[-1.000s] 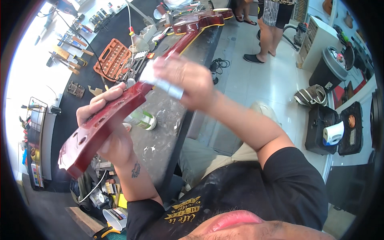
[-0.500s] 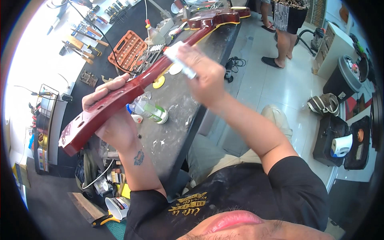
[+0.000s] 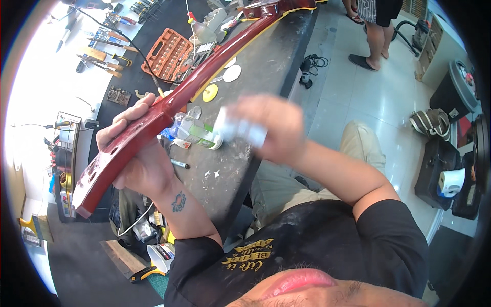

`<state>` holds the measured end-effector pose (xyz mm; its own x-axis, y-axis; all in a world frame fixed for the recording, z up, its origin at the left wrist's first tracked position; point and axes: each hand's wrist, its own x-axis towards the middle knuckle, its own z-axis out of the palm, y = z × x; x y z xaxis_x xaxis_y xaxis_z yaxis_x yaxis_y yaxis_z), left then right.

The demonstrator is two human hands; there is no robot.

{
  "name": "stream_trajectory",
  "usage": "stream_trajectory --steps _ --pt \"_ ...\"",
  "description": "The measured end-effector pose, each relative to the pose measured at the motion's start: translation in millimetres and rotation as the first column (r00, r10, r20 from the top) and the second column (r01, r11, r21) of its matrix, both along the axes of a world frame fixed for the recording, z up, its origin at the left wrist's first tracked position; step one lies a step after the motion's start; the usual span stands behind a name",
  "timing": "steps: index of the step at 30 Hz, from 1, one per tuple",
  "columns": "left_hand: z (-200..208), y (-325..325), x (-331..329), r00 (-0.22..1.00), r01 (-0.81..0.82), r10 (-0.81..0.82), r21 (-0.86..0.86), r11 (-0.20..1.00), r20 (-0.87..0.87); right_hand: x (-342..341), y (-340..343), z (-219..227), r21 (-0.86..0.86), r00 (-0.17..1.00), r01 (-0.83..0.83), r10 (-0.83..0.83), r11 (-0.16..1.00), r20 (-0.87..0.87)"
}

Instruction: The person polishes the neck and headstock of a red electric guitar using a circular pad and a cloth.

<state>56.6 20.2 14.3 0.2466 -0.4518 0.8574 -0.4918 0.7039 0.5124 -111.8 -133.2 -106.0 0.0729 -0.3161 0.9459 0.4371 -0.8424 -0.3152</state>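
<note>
Guitar (image 3: 217, 61): glossy deep-red finish with pale highlights, a yellowish strip along the neck's edge, dark round holes in the headstock (image 3: 113, 157); rounded back of the neck appears turned up. Position: above the dark tabletop (image 3: 227, 171), the body (image 3: 271, 7) toward the tabletop's far end and cut off by the view. Long axis runs diagonally, headstock pointing to the lower left, body to the upper right, slanting only slightly from the tabletop's front edge. Left hand (image 3: 148, 166): fingers curled over the headstock's far side, palm against its near side, gripping it. Right hand (image 3: 276, 125): blurred, fingers closed on a whitish folded sheet (image 3: 245, 132), apart from the neck and near the front edge. Between neck and front edge, an open stretch of smudged tabletop widens toward the person; a clear bottle (image 3: 197, 132) and yellow disc (image 3: 210, 92) sit close to the neck. Beyond the neck, room is tighter: an orange tool case (image 3: 168, 53) stands just beside loose tools.
</note>
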Motion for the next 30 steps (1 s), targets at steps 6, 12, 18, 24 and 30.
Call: stream_trajectory --steps 6,12,18,24,30 --pt "1 -3 -4 0.999 0.039 -0.039 0.003 0.999 0.017 26 -43 25 0.062 0.987 0.158 -0.158 0.985 -0.010" --pt "-3 -6 -2 1.000 0.009 -0.009 -0.026 1.000 -0.015 22 16 48 -0.027 0.997 -0.068 0.069 0.997 0.045" --pt "-2 -4 -7 0.998 0.056 -0.056 0.008 0.998 0.004 19 18 53 -0.025 0.993 -0.107 0.108 0.994 0.051" --pt "-2 0 -12 1.000 -0.021 0.021 0.013 1.000 0.009 28 -4 36 -0.181 0.990 0.141 -0.142 0.973 0.004" --pt "0 3 -3 0.986 0.112 -0.108 -0.024 0.993 0.130 27 -93 -49 0.175 0.952 0.295 -0.271 0.940 -0.145"
